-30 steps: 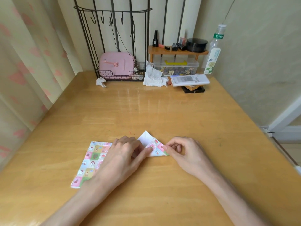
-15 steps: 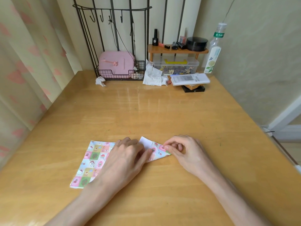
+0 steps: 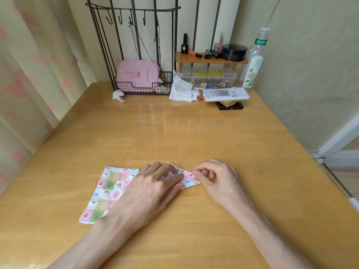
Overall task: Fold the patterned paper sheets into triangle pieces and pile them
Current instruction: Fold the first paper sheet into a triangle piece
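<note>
Paper piece [image 3: 188, 179], likely light and easily creased, is being pressed flat by the straight-fingered left hand [image 3: 155, 184] while its corner is being pinched by the right hand [image 3: 217, 178].

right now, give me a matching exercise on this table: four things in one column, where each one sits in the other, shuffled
Things
1. pink case
2. black tin
3. plastic bottle
4. folded paper

Places
a. on the small wooden shelf
b. pressed flat by the left hand
c. in the wire basket
d. at the far right corner of the table

Pairs: 1-c, 2-a, 3-d, 4-b
</note>
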